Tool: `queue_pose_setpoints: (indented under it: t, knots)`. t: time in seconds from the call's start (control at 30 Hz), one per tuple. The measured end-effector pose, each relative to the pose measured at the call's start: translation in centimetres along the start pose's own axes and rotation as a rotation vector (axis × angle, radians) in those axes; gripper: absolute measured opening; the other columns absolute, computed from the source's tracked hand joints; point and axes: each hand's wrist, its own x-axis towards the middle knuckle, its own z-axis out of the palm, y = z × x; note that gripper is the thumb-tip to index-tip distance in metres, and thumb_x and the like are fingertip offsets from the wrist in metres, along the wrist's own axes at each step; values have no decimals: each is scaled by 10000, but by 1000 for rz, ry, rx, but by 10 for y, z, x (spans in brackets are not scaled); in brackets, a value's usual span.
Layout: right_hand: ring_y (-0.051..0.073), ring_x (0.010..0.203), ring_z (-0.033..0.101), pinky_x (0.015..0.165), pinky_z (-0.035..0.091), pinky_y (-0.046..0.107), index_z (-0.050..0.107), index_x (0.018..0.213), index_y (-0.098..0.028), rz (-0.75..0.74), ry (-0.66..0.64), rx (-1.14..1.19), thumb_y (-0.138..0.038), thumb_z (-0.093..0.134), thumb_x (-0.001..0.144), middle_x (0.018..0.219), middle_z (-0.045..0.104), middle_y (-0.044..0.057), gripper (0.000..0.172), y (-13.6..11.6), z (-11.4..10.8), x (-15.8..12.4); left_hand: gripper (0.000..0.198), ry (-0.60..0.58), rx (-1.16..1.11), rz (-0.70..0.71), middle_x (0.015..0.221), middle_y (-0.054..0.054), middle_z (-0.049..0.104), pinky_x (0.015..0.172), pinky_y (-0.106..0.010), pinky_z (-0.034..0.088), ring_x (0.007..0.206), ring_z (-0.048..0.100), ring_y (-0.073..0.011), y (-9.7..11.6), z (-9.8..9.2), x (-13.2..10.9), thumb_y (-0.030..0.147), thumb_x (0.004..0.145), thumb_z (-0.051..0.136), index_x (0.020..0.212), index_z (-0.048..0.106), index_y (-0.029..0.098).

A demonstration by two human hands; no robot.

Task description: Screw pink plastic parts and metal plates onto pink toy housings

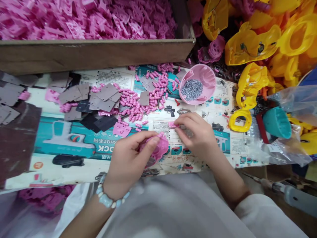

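My left hand (130, 158) grips a pink plastic molded shell (158, 148), with the thumb across its top and part of it hidden by the fingers. My right hand (195, 132) pinches a small pink plastic piece (173, 125) between thumb and fingertips, a short way to the right of the shell. The two hands are close but apart. Loose pink beads (131, 104) and grey flat plates (106, 96) lie scattered on the printed paper sheet (59, 142) beyond my hands.
A wooden crate (94, 54) full of pink plastic parts stands at the far side. A pink bowl (198, 84) holds small metal screws. Yellow plastic shells (250, 44) are heaped at the upper right, near a teal cup (277, 123) and clear plastic bags (284, 145). An electric screwdriver (292, 195) lies at the lower right.
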Motion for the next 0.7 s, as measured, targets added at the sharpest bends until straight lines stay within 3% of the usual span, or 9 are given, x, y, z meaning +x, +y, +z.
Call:
queue_pose_setpoints:
  t: [0.07, 0.13, 0.27, 0.4, 0.53, 0.7]
  knots:
    - [153, 884, 582, 787, 486, 271, 606, 885, -105, 30, 127, 35, -62, 578, 815, 880, 617, 72, 87, -12, -2, 0, 196, 31, -51, -40, 810, 12, 715, 581, -99, 499, 654, 653, -76, 0, 4, 1, 275, 867, 581, 934, 721, 157]
    - [134, 876, 575, 779, 477, 251, 597, 887, -123, 17, 176, 75, -55, 601, 798, 875, 617, 59, 111, -25, -4, -1, 230, 31, -91, -69, 833, -10, 718, 576, -121, 518, 658, 667, -99, 1, 6, 2, 282, 864, 573, 965, 721, 138]
    - [125, 846, 536, 768, 463, 260, 577, 915, -134, -31, 134, 178, -49, 620, 791, 889, 608, 49, 156, -41, 0, -6, 247, 12, -108, -66, 897, -29, 717, 612, -145, 539, 710, 683, -118, 4, 8, 2, 262, 875, 546, 1001, 714, 132]
    - [126, 837, 531, 761, 455, 270, 577, 908, -124, 11, 198, 168, -16, 625, 756, 869, 592, 53, 193, -44, 8, -10, 211, 49, -86, -18, 907, -18, 718, 659, -125, 534, 747, 682, -100, 7, 9, -1, 221, 874, 552, 1001, 700, 140]
    - [136, 826, 536, 751, 458, 285, 580, 911, -120, 0, 237, 159, 6, 612, 738, 862, 592, 64, 217, -46, 8, -9, 171, 56, -114, -20, 785, 8, 711, 549, -112, 507, 608, 648, -78, 10, 11, -2, 217, 867, 565, 971, 677, 138]
    - [139, 854, 549, 775, 468, 290, 605, 902, -91, -17, 188, 197, -54, 626, 778, 898, 605, 89, 132, -53, 0, -8, 70, 55, -181, 13, 765, 60, 688, 585, -71, 492, 628, 629, -33, 11, 13, -5, 170, 870, 584, 911, 638, 182]
